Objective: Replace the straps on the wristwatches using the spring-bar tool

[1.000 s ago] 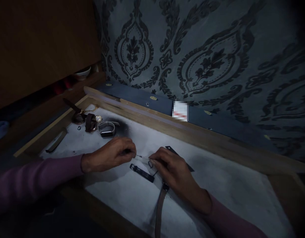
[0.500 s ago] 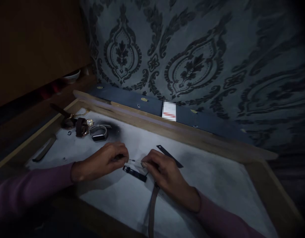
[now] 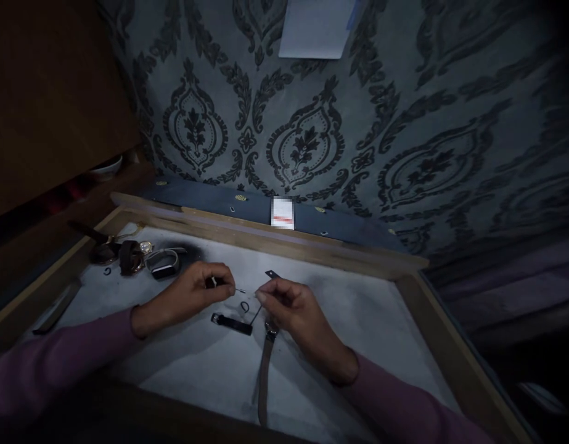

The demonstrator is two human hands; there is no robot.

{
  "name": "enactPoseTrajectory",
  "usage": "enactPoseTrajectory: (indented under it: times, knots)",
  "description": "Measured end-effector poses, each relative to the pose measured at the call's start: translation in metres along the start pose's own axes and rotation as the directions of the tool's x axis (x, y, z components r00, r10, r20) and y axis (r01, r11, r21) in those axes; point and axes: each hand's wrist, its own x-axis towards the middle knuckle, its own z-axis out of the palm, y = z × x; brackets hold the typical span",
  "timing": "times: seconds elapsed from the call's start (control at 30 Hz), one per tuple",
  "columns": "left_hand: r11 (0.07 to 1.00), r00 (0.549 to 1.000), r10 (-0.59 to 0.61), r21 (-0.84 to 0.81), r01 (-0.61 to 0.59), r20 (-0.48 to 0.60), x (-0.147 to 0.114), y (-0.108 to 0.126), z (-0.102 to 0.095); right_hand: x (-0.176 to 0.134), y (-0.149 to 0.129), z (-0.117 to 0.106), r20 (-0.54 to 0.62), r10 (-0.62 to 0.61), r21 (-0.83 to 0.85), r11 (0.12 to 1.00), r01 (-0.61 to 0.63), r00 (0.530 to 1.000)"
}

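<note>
I had the left hand pinching a thin rod; the right hand's fingertips pressed together, contents unclear. The black strap lay loose, unattached.

Ornately patterned wall, dim light

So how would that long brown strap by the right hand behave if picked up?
The long brown strap probably flexes, since it curves slightly. Being slim and narrow, it's likely light. The shiny fitting near the right hand may weigh down that end.
</note>
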Motion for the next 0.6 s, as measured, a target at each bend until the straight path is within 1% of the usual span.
enactPoseTrajectory:
  times: [0.07, 0.13, 0.2, 0.27, 0.33, 0.47, 0.53, 0.57, 0.6]
  knots:
    - [0.998, 1.000, -0.025, -0.065, 0.025, 0.007, 0.010, 0.003, 0.006, -0.001, -0.002, -0.002, -0.079, 0.082, 0.158, 0.985, -0.068, 0.994]
    - [0.992, 0.999, -0.034, -0.124, 0.036, 0.017, 0.019, 0.005, 0.014, -0.001, -0.004, -0.004, -0.139, 0.146, 0.311, 0.945, -0.096, 0.979]
    - [0.984, 0.999, -0.039, -0.174, 0.043, 0.031, 0.028, 0.005, 0.024, 0.000, -0.006, -0.008, -0.173, 0.184, 0.430, 0.898, -0.094, 0.968]
    - [0.976, 0.998, -0.048, -0.209, 0.056, 0.042, 0.038, 0.004, 0.035, 0.001, -0.007, -0.013, -0.201, 0.197, 0.509, 0.858, -0.070, 0.959]
    - [0.969, 0.998, -0.049, -0.241, 0.058, 0.043, 0.047, 0.001, 0.045, 0.001, -0.005, -0.019, -0.224, 0.195, 0.540, 0.841, -0.045, 0.955]
    - [0.963, 0.998, -0.021, -0.266, 0.034, 0.052, 0.062, -0.005, 0.059, 0.002, 0.003, -0.034, -0.247, 0.189, 0.520, 0.854, -0.034, 0.950]
    - [0.982, 0.997, 0.023, -0.190, -0.010, 0.069, 0.066, -0.009, 0.060, 0.003, 0.008, -0.041, -0.247, 0.177, 0.499, 0.866, -0.031, 0.953]
    - [0.993, 0.995, 0.069, -0.101, -0.062, 0.067, 0.066, -0.011, 0.059, 0.005, 0.011, -0.044, -0.248, 0.170, 0.487, 0.873, -0.029, 0.954]
    - [0.990, 0.989, 0.135, 0.025, -0.137, 0.063, 0.066, -0.014, 0.057, 0.006, 0.013, -0.048, -0.253, 0.164, 0.474, 0.880, -0.026, 0.953]
